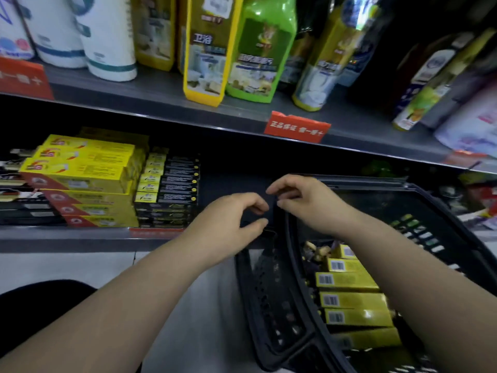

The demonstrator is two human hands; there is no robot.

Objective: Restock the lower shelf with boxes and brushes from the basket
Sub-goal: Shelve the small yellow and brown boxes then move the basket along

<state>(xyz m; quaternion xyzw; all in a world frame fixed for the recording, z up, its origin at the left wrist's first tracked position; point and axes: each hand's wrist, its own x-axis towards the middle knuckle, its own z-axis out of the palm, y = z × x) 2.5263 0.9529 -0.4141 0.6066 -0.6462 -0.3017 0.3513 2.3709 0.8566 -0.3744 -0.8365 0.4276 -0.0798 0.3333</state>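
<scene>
My left hand [231, 222] and my right hand [304, 203] are close together with the fingers curled. They are over the far left corner of the basket [269, 305], just in front of the lower shelf [67, 234]. Something dark is between the fingertips. Against the dark shelf I cannot tell what it is, or whether either hand really grips it.

Inside the basket, yellow boxes [349, 300] lie in a row with the barcodes up, but their print is too blurred to read. At the far end of the row is a brownish thing [317, 250]; I cannot tell if it is a brush. The right side of the basket is cut off.

At the left of the lower shelf are stacked yellow cartons [80, 170]. Just beside them are black cartons [169, 184], and the text on both is unreadable. On the front edge of the upper shelf [161, 90], a red tag [297, 127] reads 正品保证. A yellow bottle [208, 49] shows 卫浴.
</scene>
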